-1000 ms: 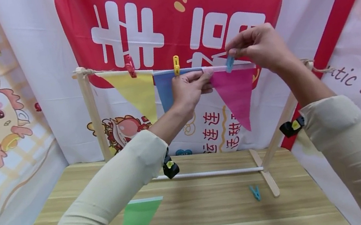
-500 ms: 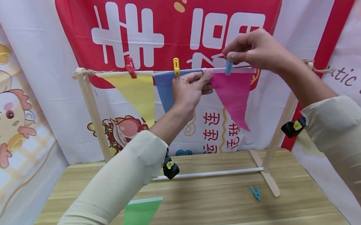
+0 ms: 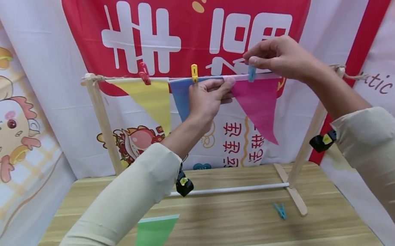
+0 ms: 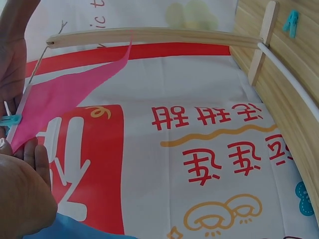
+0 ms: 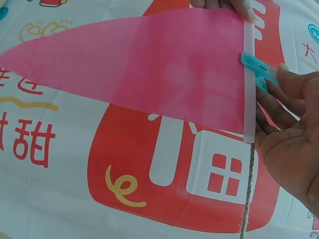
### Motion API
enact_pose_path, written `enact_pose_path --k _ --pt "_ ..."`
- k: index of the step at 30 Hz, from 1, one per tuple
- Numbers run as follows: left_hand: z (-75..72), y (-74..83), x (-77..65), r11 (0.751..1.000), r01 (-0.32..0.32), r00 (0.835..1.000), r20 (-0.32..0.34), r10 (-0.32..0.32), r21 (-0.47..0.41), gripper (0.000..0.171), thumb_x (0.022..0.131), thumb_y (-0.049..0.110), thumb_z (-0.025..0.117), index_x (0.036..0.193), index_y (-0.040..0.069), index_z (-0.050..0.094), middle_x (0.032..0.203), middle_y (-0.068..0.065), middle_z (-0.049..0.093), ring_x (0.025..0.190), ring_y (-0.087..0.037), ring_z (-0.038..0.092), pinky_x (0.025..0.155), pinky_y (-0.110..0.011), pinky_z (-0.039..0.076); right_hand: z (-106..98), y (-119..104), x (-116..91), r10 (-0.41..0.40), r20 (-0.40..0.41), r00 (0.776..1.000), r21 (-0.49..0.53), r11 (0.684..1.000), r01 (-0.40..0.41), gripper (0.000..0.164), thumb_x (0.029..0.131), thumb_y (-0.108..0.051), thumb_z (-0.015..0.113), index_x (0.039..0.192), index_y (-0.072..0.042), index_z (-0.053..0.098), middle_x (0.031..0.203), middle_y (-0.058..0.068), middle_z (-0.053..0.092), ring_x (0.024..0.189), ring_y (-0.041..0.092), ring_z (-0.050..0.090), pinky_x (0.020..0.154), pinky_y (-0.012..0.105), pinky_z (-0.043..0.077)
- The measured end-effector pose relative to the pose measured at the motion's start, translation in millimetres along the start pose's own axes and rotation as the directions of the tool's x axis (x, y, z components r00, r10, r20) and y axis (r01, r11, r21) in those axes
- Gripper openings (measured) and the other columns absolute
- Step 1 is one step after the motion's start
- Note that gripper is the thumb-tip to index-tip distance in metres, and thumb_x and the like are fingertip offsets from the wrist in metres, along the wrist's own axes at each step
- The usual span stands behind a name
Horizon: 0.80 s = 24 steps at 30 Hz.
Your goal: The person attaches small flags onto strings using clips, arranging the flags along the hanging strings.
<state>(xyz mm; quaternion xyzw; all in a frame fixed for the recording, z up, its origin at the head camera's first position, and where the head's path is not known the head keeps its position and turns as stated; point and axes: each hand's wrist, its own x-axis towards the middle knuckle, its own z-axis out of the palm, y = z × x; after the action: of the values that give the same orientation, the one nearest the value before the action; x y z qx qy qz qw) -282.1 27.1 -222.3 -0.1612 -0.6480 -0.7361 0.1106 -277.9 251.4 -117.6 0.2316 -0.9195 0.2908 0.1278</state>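
A pink pennant (image 3: 256,100) hangs point down from a rope (image 5: 249,189), its white top band (image 5: 249,109) along the rope. With thumb and fingers, my left hand (image 3: 209,99) pinches the pennant's upper left corner. My right hand (image 3: 284,56) pinches a light blue clothespin (image 5: 259,69) by its handles, and the clothespin's front end sits over the white band. To the left, a blue pennant (image 3: 180,97) hangs under a yellow clothespin (image 3: 194,73), partly hidden by my left hand. A yellow pennant (image 3: 154,99) hangs further left with a red clothespin (image 3: 144,73).
The rope is tied between two wooden posts (image 3: 102,125) of a stand with a white crossbar (image 3: 228,189). A green pennant (image 3: 151,244) and another blue clothespin (image 3: 280,211) lie on the wooden table (image 3: 240,237). A printed cloth hangs behind.
My right hand has come down slightly with the clothespin at the pink pennant's band. The pennant's tip sways a little. My left hand keeps its place.
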Motion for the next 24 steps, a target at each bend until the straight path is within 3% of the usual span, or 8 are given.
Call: enact_pose_path --k 6,11,17,24 --pt "-3.3 0.5 -3.9 1.0 -0.003 0.999 0.033 0.002 0.013 0.032 0.103 0.029 0.085 0.127 0.007 0.085 0.114 -0.011 0.088 0.1 -0.024 0.088 0.091 -0.033 0.071 0 2 -3 0.006 0.001 1.0 0.001 1.0 -0.006 0.055 0.107 -0.044 0.076 0.154 -0.014 0.07 0.151 0.011 0.07 0.125 0.026 0.069 0.084 0.013 0.06" --pt "-6.3 1.0 -7.1 1.0 -0.001 0.999 0.035 0.0 0.029 0.029 0.103 0.027 0.085 0.125 0.008 0.086 0.114 -0.011 0.088 0.101 -0.023 0.088 0.093 -0.033 0.071 1 1 -7 0.008 -0.026 1.0 0.024 1.0 -0.007 0.057 0.105 -0.045 0.079 0.154 -0.017 0.07 0.147 0.008 0.072 0.121 0.023 0.071 0.085 0.014 0.062" --pt "-12.0 0.7 -9.4 0.999 0.024 0.999 0.041 -0.026 0.031 0.026 0.103 0.027 0.085 0.122 0.01 0.086 0.111 -0.01 0.088 0.1 -0.022 0.088 0.094 -0.032 0.07 3 3 -11 0.043 -0.115 0.992 0.077 0.996 -0.034 0.061 0.102 -0.051 0.082 0.152 -0.019 0.071 0.143 0.006 0.077 0.116 0.015 0.075 0.086 0.015 0.063" --pt "-21.9 -3.2 -11.1 1.0 0.007 0.999 0.041 -0.008 0.028 0.025 0.103 0.025 0.086 0.12 0.007 0.086 0.112 -0.013 0.088 0.097 -0.023 0.088 0.092 -0.034 0.071 7 11 -13 0.032 -0.234 0.972 0.151 0.989 0.004 0.052 0.102 -0.044 0.084 0.143 -0.014 0.075 0.131 0.001 0.078 0.108 0.014 0.076 0.087 0.015 0.064"
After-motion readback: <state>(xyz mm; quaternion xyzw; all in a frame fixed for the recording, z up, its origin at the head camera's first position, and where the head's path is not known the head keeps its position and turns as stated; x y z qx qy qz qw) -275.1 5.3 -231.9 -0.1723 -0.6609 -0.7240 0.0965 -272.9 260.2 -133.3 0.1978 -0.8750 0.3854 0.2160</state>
